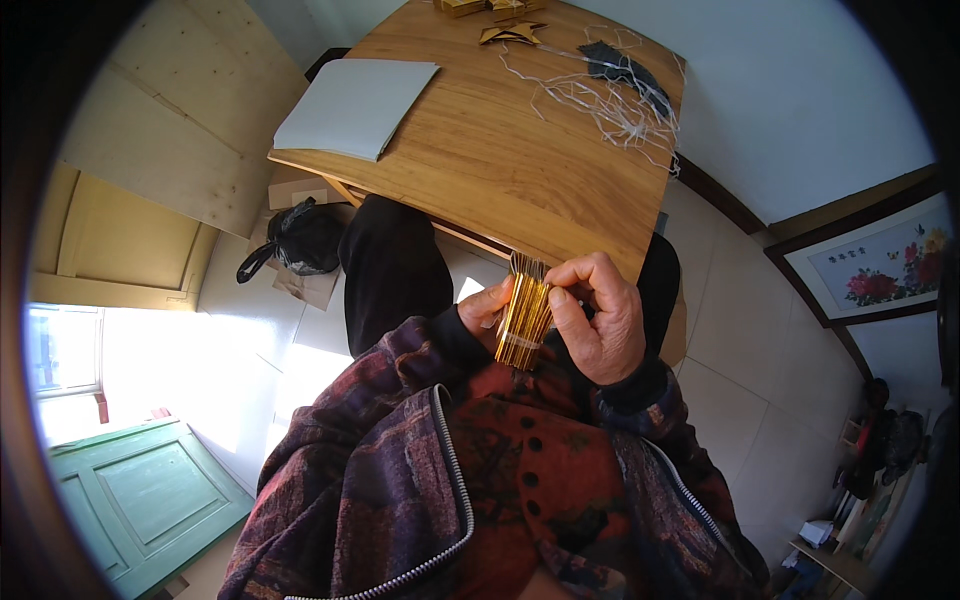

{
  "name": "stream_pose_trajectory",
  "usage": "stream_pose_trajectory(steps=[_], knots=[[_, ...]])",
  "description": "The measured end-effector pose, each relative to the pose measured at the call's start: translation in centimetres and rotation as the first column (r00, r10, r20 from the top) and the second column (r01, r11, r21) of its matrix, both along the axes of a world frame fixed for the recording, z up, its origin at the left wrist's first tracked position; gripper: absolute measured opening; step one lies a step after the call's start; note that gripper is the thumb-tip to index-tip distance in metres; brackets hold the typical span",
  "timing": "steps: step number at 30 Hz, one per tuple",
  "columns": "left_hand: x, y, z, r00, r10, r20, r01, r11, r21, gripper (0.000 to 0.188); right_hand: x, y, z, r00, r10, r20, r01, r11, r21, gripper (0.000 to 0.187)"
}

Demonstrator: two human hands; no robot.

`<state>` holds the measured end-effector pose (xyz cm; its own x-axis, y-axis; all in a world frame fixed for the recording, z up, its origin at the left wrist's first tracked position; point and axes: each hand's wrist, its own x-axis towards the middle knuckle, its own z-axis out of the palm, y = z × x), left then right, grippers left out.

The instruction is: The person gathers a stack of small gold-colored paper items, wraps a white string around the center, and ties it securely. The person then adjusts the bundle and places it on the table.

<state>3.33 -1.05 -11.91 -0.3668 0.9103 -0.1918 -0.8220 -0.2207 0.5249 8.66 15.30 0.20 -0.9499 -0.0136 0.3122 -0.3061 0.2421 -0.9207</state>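
A bundle of folded gold foil paper (523, 318) is held upright in front of my chest, past the near edge of the table. A pale band crosses its lower part, and its upper end fans out into thin layers. My left hand (486, 312) grips the bundle from its left side, with most of the fingers hidden behind it. At the upper right edge, my right hand (600, 318) pinches the layers between thumb and forefinger. Whether a strand is also in that pinch is too small to tell.
On the wooden table (470, 130) lie a stack of white sheets (355, 105), tangled white strings (620, 115), a dark grey cloth piece (625, 72) and a gold folded paper shape (513, 33). A black plastic bag (303, 240) rests on cardboard at the left.
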Motion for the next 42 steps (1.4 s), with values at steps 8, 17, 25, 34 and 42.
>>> stream_pose_trajectory(steps=[8, 17, 25, 34, 42], knots=[[0.5, 0.1, -0.6, 0.987, 0.035, 0.157, -0.054, 0.991, 0.120, 0.059, 0.2, -0.2, 0.4, 0.996, 0.084, -0.009, -0.084, 0.994, -0.072, 0.008], [0.5, 0.1, -1.0, 0.983, 0.015, 0.183, -0.034, 0.994, 0.103, 0.063, 0.1, -0.2, 0.4, 0.997, 0.074, -0.039, -0.075, 0.997, -0.023, 0.008], [0.7, 0.1, 0.1, 0.996, 0.052, 0.070, -0.057, 0.996, 0.074, 0.065, 0.5, 0.4, 0.9, 0.991, 0.106, 0.086, -0.109, 0.993, 0.034, 0.009], [0.6, 1.1, 1.0, 0.987, 0.161, -0.019, -0.154, 0.968, 0.200, 0.066, 0.8, 0.9, 2.1, 0.952, 0.104, 0.289, -0.117, 0.993, 0.029, 0.009], [0.6, 1.3, 1.3, 0.990, 0.142, -0.015, -0.135, 0.964, 0.228, 0.064, 1.0, 0.3, 2.1, 0.975, 0.056, 0.215, -0.063, 0.998, 0.025, 0.015]])
